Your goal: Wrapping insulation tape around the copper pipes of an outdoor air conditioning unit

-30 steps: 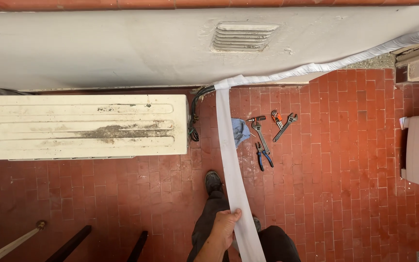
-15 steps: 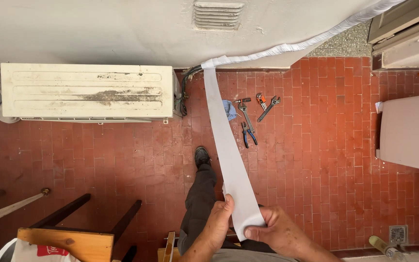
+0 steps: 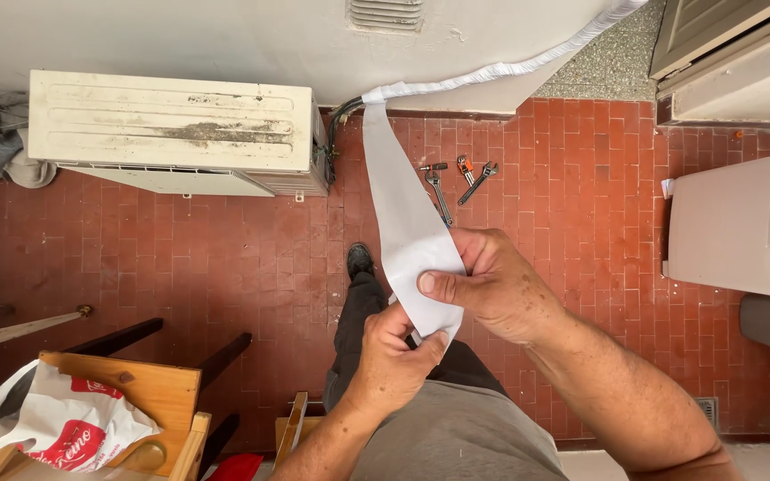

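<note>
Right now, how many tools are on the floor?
3 show: pliers by the white tape, an orange-handled tool in the middle, a wrench on the right. The tape or right hand may hide more.

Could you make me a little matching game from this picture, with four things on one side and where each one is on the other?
Things:
1. white tape
2. wrenches
3. plastic bag
4. outdoor unit

Places:
A. on the wooden chair, bottom left
B. against the wall, upper left
C. held in both hands, left hand and right hand
D. lying on the red tile floor

Pairs: 1-C, 2-D, 3-A, 4-B
</note>
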